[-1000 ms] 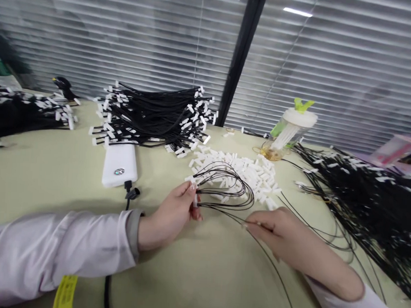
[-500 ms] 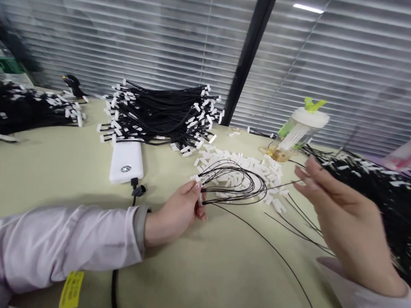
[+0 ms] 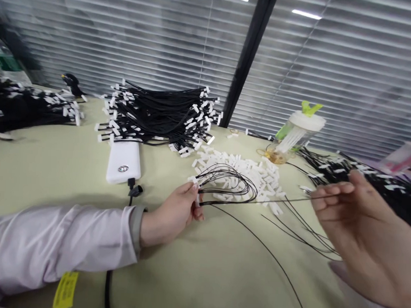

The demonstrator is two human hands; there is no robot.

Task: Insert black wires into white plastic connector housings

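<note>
My left hand [image 3: 177,210] pinches a white connector [image 3: 198,196] from which several thin black wires [image 3: 235,178] loop out to the right. One longer loose wire [image 3: 264,244] runs from it down to the table's front. On the right, my right hand [image 3: 363,231] is closed at the fingertips around a thin black wire, which stretches leftwards to the looped wires. Behind and under the loops lies a pile of small white connectors [image 3: 259,173].
A bundle of black cables [image 3: 159,112] stands behind a white power bank [image 3: 124,161]. More cables lie left [image 3: 25,110] and right [image 3: 392,196]. A clear jar with swabs [image 3: 296,136] stands near the blinds [image 3: 136,35]. Loose wires [image 3: 305,228] lie left of my right hand.
My right hand has moved right and slightly down, turning its palm more into view, and the wire at its fingers is drawn out longer. My left hand has barely moved.
</note>
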